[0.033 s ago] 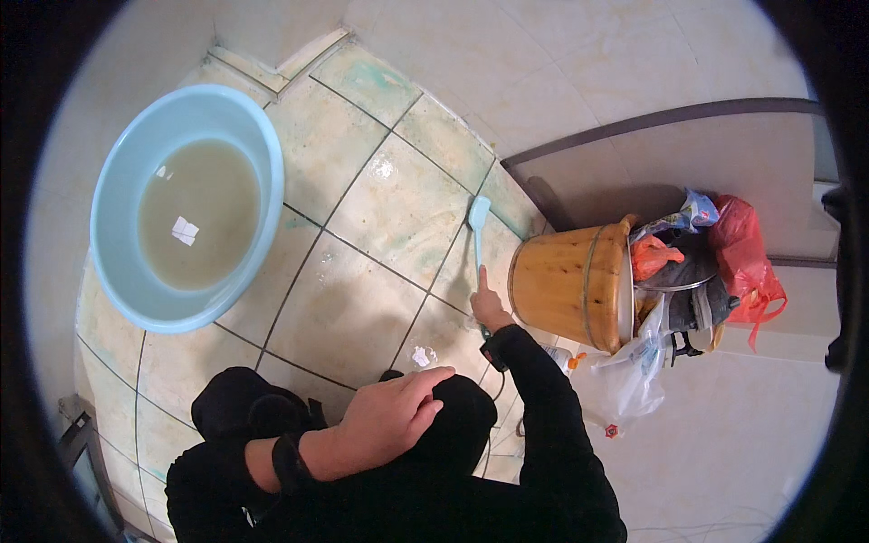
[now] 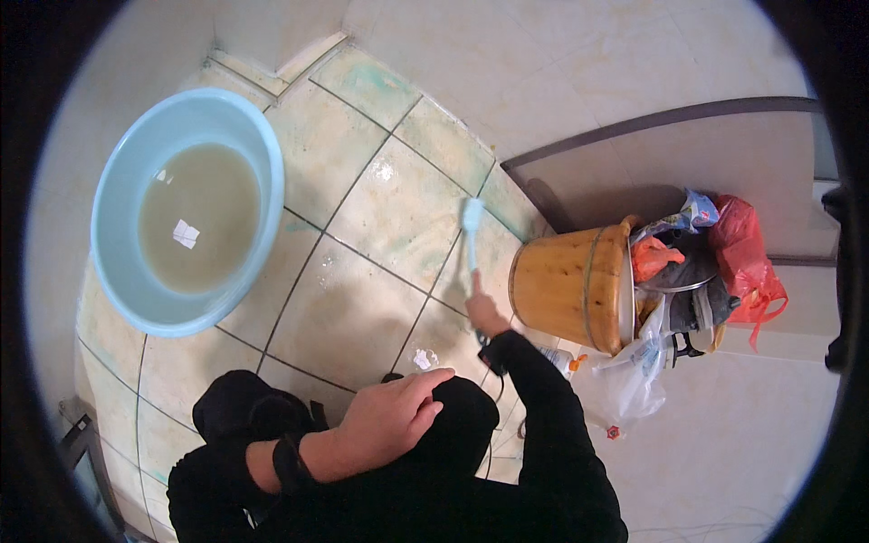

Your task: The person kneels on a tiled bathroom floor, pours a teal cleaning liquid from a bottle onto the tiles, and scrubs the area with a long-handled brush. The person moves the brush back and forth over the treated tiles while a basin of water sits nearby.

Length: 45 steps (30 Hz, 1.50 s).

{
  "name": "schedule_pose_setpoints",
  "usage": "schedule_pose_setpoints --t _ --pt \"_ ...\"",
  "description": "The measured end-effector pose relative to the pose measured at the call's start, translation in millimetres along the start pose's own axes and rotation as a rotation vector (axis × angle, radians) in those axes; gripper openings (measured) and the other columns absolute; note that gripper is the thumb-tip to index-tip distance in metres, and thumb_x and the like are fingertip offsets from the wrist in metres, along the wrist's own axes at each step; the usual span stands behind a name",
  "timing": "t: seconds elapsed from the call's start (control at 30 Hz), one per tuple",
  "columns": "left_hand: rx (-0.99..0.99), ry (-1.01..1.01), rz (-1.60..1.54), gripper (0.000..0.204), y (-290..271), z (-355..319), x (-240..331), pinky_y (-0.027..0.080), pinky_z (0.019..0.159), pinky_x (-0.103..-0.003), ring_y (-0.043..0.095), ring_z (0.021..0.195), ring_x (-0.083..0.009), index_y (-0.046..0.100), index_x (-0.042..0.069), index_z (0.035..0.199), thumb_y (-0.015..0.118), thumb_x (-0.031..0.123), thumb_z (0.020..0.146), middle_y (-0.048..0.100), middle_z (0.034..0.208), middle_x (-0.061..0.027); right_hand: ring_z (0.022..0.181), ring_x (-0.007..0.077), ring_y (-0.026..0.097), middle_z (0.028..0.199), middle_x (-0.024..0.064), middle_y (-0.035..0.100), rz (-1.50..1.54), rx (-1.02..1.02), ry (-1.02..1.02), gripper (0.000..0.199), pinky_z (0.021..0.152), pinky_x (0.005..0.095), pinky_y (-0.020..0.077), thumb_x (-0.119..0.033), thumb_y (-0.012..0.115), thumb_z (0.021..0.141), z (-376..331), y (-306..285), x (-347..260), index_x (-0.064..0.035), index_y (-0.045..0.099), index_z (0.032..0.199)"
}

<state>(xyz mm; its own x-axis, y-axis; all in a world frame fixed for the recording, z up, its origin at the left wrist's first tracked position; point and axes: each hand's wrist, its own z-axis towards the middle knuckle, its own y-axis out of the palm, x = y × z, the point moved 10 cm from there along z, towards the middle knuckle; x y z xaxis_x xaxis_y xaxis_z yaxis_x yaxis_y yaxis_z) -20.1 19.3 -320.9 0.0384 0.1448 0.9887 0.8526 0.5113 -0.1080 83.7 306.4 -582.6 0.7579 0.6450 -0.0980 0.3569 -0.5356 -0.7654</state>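
My right hand (image 2: 484, 312) reaches forward and grips the thin handle of a light blue long-handled brush (image 2: 472, 217). The brush head rests on the wet tiled floor (image 2: 362, 308), just left of a wooden bucket (image 2: 566, 285). My left hand (image 2: 394, 421) lies on my knee, fingers loosely spread over black trousers, and holds nothing. A black band sits on that wrist. I crouch low over the tiles.
A big light blue basin (image 2: 122, 172) of murky water with a white scrap floating in it stands at the left. Behind the wooden bucket lie a red bag (image 2: 742, 258) and a clear plastic bag (image 2: 634, 380). A small white scrap (image 2: 423, 359) lies on the tiles near my knee.
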Motion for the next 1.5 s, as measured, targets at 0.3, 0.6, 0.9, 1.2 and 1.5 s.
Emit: schedule_pose_setpoints --t 0.3,0.6,0.9,1.2,1.5 --pt "0.042 -0.083 0.038 0.035 0 14 -31 0.048 0.059 -0.036 0.06 0.066 -0.0279 0.051 0.009 0.117 0.057 0.014 0.083 0.061 0.076 -0.0113 0.06 0.0386 0.061 0.081 0.0279 0.061 0.145 0.024 0.001 0.072 0.064 0.0452 0.0504 -0.025 0.043 0.088 44 -38 -1 -0.0153 -0.003 0.142" --pt "0.036 -0.146 0.046 0.033 -20 17 -50 0.047 0.061 -0.037 0.059 0.067 -0.0291 0.052 0.009 0.114 0.057 0.012 0.082 0.059 0.077 -0.0122 0.07 0.0449 0.058 0.075 0.0294 0.059 -0.158 -0.101 -0.112 0.067 0.067 0.0524 0.0454 -0.022 0.042 0.087 9 -24 11 -0.0165 0.005 0.143" --pt "0.028 -0.204 -0.074 0.033 -39 8 -40 0.048 0.061 -0.033 0.059 0.065 -0.0243 0.054 0.009 0.114 0.059 0.009 0.081 0.059 0.076 -0.011 0.069 0.0407 0.06 0.07 0.0282 0.058 -0.216 -0.101 -0.104 0.088 0.06 0.0483 0.0462 -0.003 0.049 0.073 49 -44 -31 -0.02 -0.003 0.143" --pt "0.044 -0.207 -0.213 0.035 -56 6 -29 0.048 0.06 -0.028 0.058 0.064 -0.0162 0.053 0.007 0.117 0.058 0.008 0.082 0.059 0.076 -0.0074 0.067 0.0366 0.061 0.079 0.0265 0.06 -0.185 -0.033 -0.116 0.08 0.06 0.0455 0.0485 -0.007 0.045 0.077 86 -93 -77 -0.0068 -0.004 0.141" --pt "0.053 -0.217 -0.307 0.034 -58 5 -34 0.048 0.06 -0.028 0.059 0.064 -0.0188 0.05 0.007 0.118 0.058 0.011 0.085 0.059 0.076 -0.0082 0.06 0.0351 0.06 0.066 0.0241 0.059 -0.345 -0.266 -0.053 0.089 0.053 0.0443 0.0455 -0.003 0.047 0.071 31 -70 -37 -0.0104 -0.007 0.142"
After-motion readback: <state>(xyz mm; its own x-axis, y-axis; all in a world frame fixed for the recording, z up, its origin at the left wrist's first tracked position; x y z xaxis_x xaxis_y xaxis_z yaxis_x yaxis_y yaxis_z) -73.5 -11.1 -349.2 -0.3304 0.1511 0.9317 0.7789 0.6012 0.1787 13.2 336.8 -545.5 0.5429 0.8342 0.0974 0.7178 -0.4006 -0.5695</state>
